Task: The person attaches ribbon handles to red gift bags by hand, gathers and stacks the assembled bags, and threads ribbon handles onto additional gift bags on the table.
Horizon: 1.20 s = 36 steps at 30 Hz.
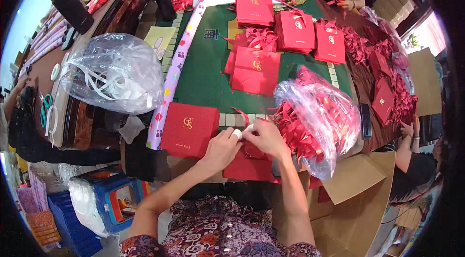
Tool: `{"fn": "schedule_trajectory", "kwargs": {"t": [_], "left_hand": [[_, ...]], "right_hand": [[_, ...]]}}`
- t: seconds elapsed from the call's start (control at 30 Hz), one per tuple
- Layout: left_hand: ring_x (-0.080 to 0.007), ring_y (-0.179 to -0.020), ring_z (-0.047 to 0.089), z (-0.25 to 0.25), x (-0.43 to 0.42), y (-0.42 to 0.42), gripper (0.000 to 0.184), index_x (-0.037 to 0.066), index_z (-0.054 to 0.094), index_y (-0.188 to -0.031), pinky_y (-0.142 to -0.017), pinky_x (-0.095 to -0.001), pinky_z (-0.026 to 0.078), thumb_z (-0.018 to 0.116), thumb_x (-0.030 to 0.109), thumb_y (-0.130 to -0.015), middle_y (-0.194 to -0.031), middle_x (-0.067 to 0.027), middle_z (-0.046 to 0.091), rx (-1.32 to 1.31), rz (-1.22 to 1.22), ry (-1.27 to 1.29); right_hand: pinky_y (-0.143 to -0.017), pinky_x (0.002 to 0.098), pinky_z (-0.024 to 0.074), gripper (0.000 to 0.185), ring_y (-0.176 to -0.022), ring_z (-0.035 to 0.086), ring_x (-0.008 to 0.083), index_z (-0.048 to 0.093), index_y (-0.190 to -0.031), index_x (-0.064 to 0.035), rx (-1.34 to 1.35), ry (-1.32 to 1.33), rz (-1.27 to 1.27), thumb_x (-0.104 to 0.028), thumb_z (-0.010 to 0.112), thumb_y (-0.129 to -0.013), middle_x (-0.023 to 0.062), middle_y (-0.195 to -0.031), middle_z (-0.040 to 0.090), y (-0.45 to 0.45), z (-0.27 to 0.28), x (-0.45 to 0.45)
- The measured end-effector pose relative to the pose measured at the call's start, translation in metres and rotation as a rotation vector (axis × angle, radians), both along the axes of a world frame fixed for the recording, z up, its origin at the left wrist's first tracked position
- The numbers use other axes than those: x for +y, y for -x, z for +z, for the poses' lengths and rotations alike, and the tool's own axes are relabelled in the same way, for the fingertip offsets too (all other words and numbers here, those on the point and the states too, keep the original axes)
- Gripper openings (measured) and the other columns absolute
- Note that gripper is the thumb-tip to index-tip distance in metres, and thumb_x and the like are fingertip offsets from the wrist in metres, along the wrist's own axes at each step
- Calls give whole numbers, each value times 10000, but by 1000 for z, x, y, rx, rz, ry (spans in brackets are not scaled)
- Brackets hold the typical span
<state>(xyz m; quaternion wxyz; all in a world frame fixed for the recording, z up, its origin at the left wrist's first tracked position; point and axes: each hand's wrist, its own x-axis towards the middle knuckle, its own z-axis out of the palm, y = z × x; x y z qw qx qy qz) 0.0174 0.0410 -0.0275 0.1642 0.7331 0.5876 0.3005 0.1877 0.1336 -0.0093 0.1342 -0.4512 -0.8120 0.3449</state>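
My left hand (pixel 222 148) and my right hand (pixel 267 138) meet at the table's near edge, fingers pinched together on a red ribbon (pixel 240 114). One ribbon end sticks up beyond my fingertips. White coverings wrap some of the fingertips. Below the hands lies a red paper bag (pixel 248 167), partly hidden by them. Beside my left hand is a stack of red gift bags (pixel 189 133) with gold lettering. To the right of my right hand, a clear plastic bag (pixel 334 111) spills red ribbons (pixel 300 133).
Several piles of red bags (pixel 256 70) stand on the green mat (pixel 201 82). A patterned roll (pixel 177 63) and a clear bag of white ribbon (pixel 114 75) lie left. A phone (pixel 365 121) and an open carton (pixel 358 177) are right. Other people work around the table.
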Motion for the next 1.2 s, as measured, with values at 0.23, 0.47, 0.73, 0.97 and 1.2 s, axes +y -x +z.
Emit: {"fn": "schedule_trajectory", "kwargs": {"t": [0.23, 0.47, 0.73, 0.97, 1.2], "left_hand": [[-321, -823, 601, 0, -3, -2, 216, -9, 585, -893, -680, -429, 527, 732, 127, -811, -890, -135, 551, 14, -19, -89], [-348, -818, 624, -1, -1, 0, 232, 8, 606, -903, -700, -437, 529, 744, 175, -820, -883, -149, 597, -85, 19, 23], [-368, -830, 635, -9, 5, 8, 247, 18, 582, -976, -715, -451, 526, 738, 101, -804, -923, -167, 616, -70, -16, 93], [-277, -615, 579, 10, 14, 8, 200, 25, 592, -1014, -586, -394, 481, 700, 75, -854, -907, -146, 569, -254, 95, 49], [-338, -775, 628, -1, 40, -7, 256, 7, 601, -995, -672, -430, 505, 721, 192, -866, -893, -158, 645, -58, 229, 31]], "right_hand": [[-609, 347, 470, 282, -597, 600, 131, 789, -857, -89, -10, 386, 333, -366, 752, -816, 81, -640, 673, 0, -7, 39], [-576, 323, 455, 264, -584, 589, 108, 783, -789, -72, 49, 489, 310, -335, 791, -764, 33, -613, 668, 1, -18, 39], [-644, 331, 521, 295, -660, 679, 149, 760, -890, -27, 336, 309, -321, -305, 742, -792, 108, -707, 713, 18, -22, 26], [-593, 296, 524, 231, -640, 685, 142, 733, -949, 2, 224, 51, -399, -212, 647, -929, 108, -727, 712, -10, 15, 25], [-634, 453, 541, 250, -709, 693, 356, 728, -807, -43, -176, -186, -319, -279, 792, -751, 191, -733, 681, -4, -3, 9]]}}
